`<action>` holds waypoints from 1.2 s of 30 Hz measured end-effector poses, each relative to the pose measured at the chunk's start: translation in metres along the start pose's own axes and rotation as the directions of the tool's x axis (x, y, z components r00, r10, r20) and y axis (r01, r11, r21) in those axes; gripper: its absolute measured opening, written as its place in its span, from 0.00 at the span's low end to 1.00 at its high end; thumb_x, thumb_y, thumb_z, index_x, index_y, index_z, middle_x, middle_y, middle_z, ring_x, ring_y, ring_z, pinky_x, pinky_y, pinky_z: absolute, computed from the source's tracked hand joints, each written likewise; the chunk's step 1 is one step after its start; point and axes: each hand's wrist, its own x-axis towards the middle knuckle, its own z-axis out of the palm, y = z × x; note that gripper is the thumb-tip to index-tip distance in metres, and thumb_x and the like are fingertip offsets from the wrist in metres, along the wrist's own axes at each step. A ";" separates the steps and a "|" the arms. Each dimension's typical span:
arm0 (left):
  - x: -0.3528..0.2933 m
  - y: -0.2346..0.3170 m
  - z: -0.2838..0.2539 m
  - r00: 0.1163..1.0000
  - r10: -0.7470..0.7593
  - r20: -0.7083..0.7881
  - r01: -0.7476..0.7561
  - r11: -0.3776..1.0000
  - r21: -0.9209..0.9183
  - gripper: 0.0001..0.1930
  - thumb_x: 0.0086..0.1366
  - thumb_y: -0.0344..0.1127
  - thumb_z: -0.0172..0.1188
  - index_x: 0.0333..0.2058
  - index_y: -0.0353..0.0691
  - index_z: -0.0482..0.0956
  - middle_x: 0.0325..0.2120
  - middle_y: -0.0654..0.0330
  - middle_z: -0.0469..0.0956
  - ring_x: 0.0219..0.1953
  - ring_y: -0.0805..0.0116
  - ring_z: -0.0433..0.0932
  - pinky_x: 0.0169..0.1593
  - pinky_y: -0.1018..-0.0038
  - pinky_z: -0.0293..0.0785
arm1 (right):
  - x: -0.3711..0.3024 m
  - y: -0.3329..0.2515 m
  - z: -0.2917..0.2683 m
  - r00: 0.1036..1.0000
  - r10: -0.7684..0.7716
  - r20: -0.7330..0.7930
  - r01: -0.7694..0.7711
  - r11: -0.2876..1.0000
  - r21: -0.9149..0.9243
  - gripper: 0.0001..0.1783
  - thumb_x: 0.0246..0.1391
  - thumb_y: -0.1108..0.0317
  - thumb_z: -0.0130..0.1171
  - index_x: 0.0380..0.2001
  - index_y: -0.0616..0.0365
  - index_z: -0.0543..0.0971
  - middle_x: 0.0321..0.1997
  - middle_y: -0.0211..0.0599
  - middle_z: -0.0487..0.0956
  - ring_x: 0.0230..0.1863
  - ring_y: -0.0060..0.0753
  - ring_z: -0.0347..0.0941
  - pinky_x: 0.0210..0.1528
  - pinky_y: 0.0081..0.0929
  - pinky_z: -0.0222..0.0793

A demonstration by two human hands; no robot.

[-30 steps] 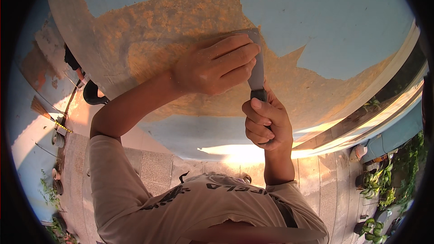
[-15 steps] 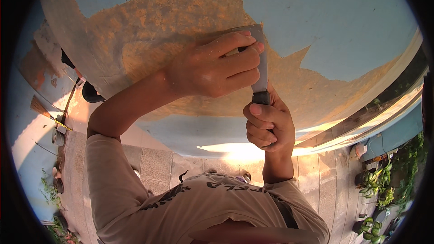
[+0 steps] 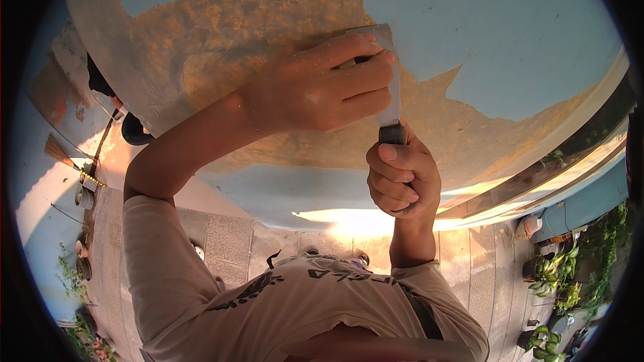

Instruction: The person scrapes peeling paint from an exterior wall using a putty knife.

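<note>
My right hand (image 3: pixel 402 177) is closed around the black handle of a putty knife (image 3: pixel 390 104), its metal blade pointing up the wall. The fingers of my left hand (image 3: pixel 322 84) are curled over the blade and press on it near its wide end. That end lies against a wall (image 3: pixel 496 33) at the edge between the light blue paint and a bare brownish patch (image 3: pixel 261 13). My left fingers hide part of the blade. Light specks dot the back of my left hand.
A blue paint strip (image 3: pixel 288 191) runs along the lower wall above a paved floor (image 3: pixel 228 241). Potted plants (image 3: pixel 560 271) stand at the right. A broom (image 3: pixel 60 151) and several small pots (image 3: pixel 84 196) are at the far left.
Both hands and the putty knife have slid slightly up the wall. The view has shifted a little too. Both hands keep their hold on the knife.
</note>
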 end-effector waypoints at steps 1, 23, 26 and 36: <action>0.000 0.000 0.001 1.000 0.000 0.001 0.000 1.000 0.002 0.13 0.46 0.24 0.70 0.16 0.41 0.71 0.26 0.68 0.78 0.37 0.70 0.80 0.41 0.76 0.85 | 0.002 -0.001 0.001 1.000 0.001 0.024 0.000 1.000 -0.008 0.30 0.62 0.81 0.38 0.66 0.45 0.59 0.13 0.25 0.57 0.06 0.13 0.47 0.05 0.13 0.39; -0.007 -0.007 -0.005 0.998 0.031 0.052 -0.029 0.999 -0.031 0.09 0.47 0.25 0.70 0.19 0.38 0.76 0.29 0.63 0.82 0.37 0.68 0.80 0.42 0.74 0.85 | 0.005 -0.003 0.007 0.993 0.009 -0.116 -0.027 0.988 -0.153 0.25 0.59 0.81 0.47 0.55 0.42 0.64 0.13 0.22 0.55 0.06 0.13 0.45 0.06 0.15 0.37; -0.006 -0.004 -0.003 0.999 0.026 0.035 -0.025 0.999 -0.034 0.09 0.47 0.25 0.70 0.19 0.38 0.76 0.30 0.61 0.82 0.38 0.67 0.80 0.42 0.73 0.85 | 0.006 -0.001 0.010 0.990 -0.021 -0.137 -0.003 0.985 -0.175 0.24 0.59 0.81 0.47 0.54 0.42 0.64 0.13 0.22 0.56 0.06 0.12 0.45 0.06 0.15 0.37; -0.009 0.001 -0.002 1.000 0.005 0.003 -0.005 0.992 -0.123 0.10 0.48 0.25 0.70 0.18 0.38 0.75 0.28 0.63 0.81 0.37 0.67 0.80 0.41 0.73 0.85 | 0.000 0.003 0.013 0.993 0.011 -0.120 -0.024 0.994 -0.111 0.25 0.59 0.81 0.46 0.55 0.40 0.64 0.13 0.23 0.56 0.05 0.13 0.45 0.06 0.15 0.38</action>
